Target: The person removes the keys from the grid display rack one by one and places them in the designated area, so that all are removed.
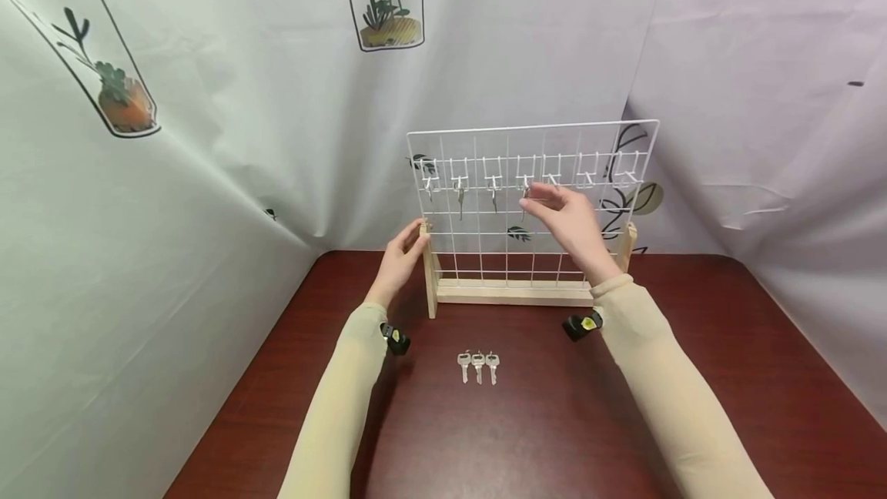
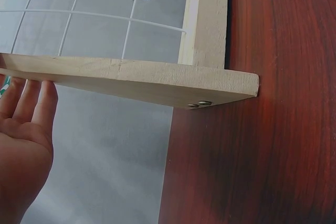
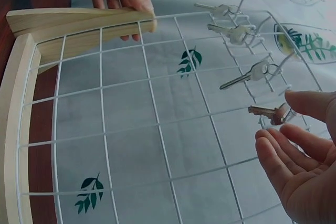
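A white wire grid rack (image 1: 507,233) in a wooden frame stands on the table. My left hand (image 1: 400,260) grips the top of its left wooden upright (image 1: 429,272); in the left wrist view, fingers of the left hand (image 2: 23,135) rest against the wood. My right hand (image 1: 570,223) is at the fourth hook from the left. Its thumb and fingers pinch the head of a silver key (image 3: 270,113) there. Three other keys hang on the hooks to the left, one of them a silver key (image 3: 247,75). Three keys (image 1: 478,366) lie side by side on the table.
To the right of my right hand are bare white hooks (image 1: 587,179). The dark red table (image 1: 527,422) extends in front of the rack. A pale curtain (image 1: 277,98) with printed plants hangs behind and at both sides.
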Tool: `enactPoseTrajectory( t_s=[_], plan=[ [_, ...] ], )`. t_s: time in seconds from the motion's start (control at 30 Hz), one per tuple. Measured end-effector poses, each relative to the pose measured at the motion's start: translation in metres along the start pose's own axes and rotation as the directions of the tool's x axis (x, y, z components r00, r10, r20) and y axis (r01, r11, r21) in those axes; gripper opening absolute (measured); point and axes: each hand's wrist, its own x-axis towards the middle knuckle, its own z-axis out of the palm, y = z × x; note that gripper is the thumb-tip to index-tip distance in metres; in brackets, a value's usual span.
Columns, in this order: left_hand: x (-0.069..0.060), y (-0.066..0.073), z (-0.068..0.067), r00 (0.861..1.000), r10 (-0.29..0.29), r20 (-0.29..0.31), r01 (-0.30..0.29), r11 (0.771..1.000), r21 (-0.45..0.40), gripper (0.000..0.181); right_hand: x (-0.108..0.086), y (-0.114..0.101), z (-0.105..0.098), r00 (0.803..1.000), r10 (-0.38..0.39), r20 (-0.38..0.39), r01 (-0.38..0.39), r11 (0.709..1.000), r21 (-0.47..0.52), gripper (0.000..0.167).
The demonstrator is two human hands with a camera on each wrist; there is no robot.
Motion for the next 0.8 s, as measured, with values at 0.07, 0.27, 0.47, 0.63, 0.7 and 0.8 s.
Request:
enactPoseTrajectory(
  t_s=[0.07,0.27,0.47,0.63,0.7,0.8],
  plan=[
    [-0.0001,0.0001,0.0000,1.000,0.003,-0.001,-0.003,1.000,-0.005,0.047,0.0014,-0.0016,0.0018,1.000,-0.003,-0.004,0.003,1.000,0.003,0.059],
    [0.0003,0.0000,0.0002,1.000,-0.006,0.002,0.006,1.000,-0.022,0.049,0.0019,-0.0033,0.0071,1.000,-0.005,-0.005,0.005,1.000,0.028,0.052],
    [-0.0005,-0.0009,0.0001,1.000,-0.004,0.016,0.005,1.000,-0.029,0.050,0.0005,-0.0019,0.0100,0.999,-0.022,-0.032,0.023,0.998,0.056,0.043],
    [-0.0007,-0.0018,-0.0004,1.000,0.001,0.002,-0.001,1.000,-0.018,0.048,-0.0005,-0.0014,0.0102,0.997,-0.032,-0.064,0.037,0.996,0.083,0.037],
    [0.0000,-0.0032,-0.0003,1.000,0.009,-0.001,-0.009,1.000,-0.019,0.047,-0.0011,-0.0014,0.0102,0.996,-0.032,-0.080,0.039,0.995,0.094,0.037],
    [0.0008,-0.0050,-0.0003,1.000,0.018,0.000,-0.018,1.000,-0.018,0.047,-0.0027,-0.0019,0.0104,0.994,-0.037,-0.099,0.047,0.994,0.103,0.037]
  ],
)
